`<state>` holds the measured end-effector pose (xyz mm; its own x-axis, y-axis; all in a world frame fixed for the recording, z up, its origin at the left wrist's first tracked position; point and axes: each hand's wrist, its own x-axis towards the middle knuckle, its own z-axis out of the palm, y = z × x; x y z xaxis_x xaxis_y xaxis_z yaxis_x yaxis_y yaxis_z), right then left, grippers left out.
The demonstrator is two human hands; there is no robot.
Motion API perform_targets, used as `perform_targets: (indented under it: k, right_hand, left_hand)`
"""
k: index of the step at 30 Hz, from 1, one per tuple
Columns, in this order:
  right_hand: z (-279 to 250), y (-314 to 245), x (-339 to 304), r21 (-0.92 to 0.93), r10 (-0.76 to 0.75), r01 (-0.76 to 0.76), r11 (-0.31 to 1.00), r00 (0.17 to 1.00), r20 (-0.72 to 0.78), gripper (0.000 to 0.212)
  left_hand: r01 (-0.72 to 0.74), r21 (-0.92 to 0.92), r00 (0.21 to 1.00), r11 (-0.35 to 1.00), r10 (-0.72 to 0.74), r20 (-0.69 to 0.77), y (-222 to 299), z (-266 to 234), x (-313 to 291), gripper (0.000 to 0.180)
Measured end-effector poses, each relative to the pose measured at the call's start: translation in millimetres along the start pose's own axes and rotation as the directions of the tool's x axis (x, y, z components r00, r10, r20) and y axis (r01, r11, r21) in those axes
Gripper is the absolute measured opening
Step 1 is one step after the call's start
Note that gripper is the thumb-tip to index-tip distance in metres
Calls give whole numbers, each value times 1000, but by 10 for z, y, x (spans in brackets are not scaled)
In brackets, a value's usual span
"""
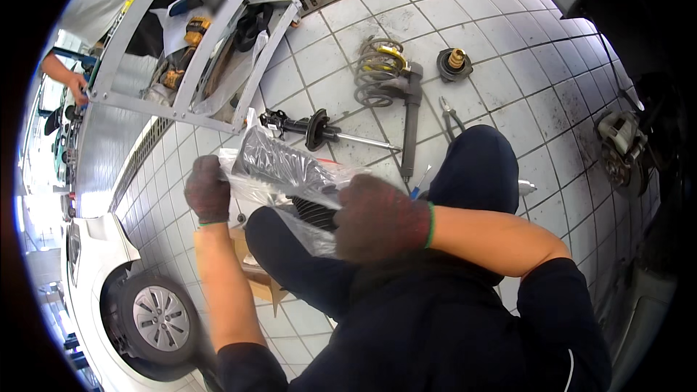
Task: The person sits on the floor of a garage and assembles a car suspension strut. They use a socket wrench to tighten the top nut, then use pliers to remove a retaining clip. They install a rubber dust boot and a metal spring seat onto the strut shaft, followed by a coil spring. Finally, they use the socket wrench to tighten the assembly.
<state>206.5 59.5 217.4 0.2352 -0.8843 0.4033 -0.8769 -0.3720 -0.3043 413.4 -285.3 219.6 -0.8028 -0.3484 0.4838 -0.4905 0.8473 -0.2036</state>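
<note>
Between my hands, above my bent knees, stretches a clear plastic bag (pixel 279 160) with a dark part inside. A black ribbed rubber boot (pixel 316 212) shows at its lower side, partly covered by film and my right hand. My left hand (pixel 208 190), in a dark knit glove, is closed on the bag's left edge. The right hand (pixel 381 219), gloved alike with a green cuff, is closed at the bag's right end; its fingertips are hidden. Just beyond the bag a shock absorber strut (pixel 319 131) lies on the tiles, its shiny rod pointing right.
A coil spring (pixel 377 72) in a spring compressor (pixel 412 120), a strut mount (pixel 454 64) and pliers (pixel 451 117) lie ahead. A metal cart (pixel 181 111) with power tools stands far left. A cardboard box (pixel 261 283) is by my left leg; a car wheel (pixel 161 319) is lower left.
</note>
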Motion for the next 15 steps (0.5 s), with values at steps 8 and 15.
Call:
perform_targets:
  k: [8, 15]
  right_hand:
    - [76, 643, -457, 5, 421, -429, 904, 890, 176, 53]
    - [475, 488, -349, 162, 629, -615, 772, 776, -51, 107]
  left_hand:
    - [518, -714, 855, 470, -291, 429, 783, -410, -30, 17]
    - [682, -727, 730, 82, -152, 667, 1540, -687, -101, 19]
